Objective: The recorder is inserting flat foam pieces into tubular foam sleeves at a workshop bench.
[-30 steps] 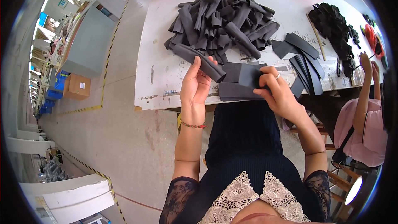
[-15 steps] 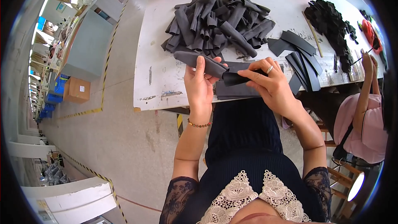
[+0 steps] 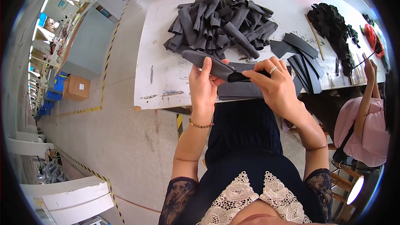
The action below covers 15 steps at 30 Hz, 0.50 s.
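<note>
My left hand (image 3: 203, 86) grips a dark grey fabric tube (image 3: 208, 63) just above the white table's (image 3: 162, 54) front edge. My right hand (image 3: 273, 84), with a ring on it, pinches a black flat strip (image 3: 243, 76) at the tube's right end, where it meets the tube's opening. Under both hands lies a flat grey piece (image 3: 239, 90) on the table. A big heap of grey fabric tubes (image 3: 221, 23) lies behind my hands.
Flat black strips (image 3: 302, 56) fan out to the right, with a wooden stick (image 3: 316, 37) and a pile of black pieces (image 3: 333, 25) beyond. A person in pink (image 3: 366, 121) sits at the right. A cardboard box (image 3: 77, 88) and grey benches (image 3: 89, 37) stand on the left.
Both hands have come together in front of me. The grey tube is now lifted off the heap's edge, and the right hand has brought the black strip to its end.
</note>
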Motion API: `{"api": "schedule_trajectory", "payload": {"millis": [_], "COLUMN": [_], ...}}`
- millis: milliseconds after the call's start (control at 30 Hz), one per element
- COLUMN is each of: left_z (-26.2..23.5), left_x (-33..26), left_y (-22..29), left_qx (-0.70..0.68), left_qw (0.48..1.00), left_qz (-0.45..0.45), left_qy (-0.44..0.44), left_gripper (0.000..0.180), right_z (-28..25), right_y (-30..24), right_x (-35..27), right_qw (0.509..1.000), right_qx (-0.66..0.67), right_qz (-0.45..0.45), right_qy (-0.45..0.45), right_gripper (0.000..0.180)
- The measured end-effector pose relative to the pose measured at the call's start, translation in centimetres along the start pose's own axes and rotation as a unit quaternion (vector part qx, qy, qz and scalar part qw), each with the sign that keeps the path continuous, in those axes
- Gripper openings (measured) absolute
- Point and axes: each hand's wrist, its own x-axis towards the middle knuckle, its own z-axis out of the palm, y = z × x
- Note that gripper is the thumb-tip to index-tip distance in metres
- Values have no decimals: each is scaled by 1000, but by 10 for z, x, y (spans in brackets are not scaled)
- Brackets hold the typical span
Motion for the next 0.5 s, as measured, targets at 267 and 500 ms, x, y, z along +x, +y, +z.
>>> {"api": "schedule_trajectory", "payload": {"millis": [267,500], "left_z": [5,27], "left_x": [-9,-28], "left_y": [2,-3], "left_qx": [6,-9], "left_qw": [1000,994], "left_qz": [19,108], "left_qy": [-8,15], "left_gripper": [24,25], "right_z": [3,19], "right_y": [-2,-13], "right_x": [0,-2], "right_qw": [990,979], "right_qx": [-110,-156], "right_qz": [-65,-61], "right_qy": [65,119], "right_gripper": [40,44]}}
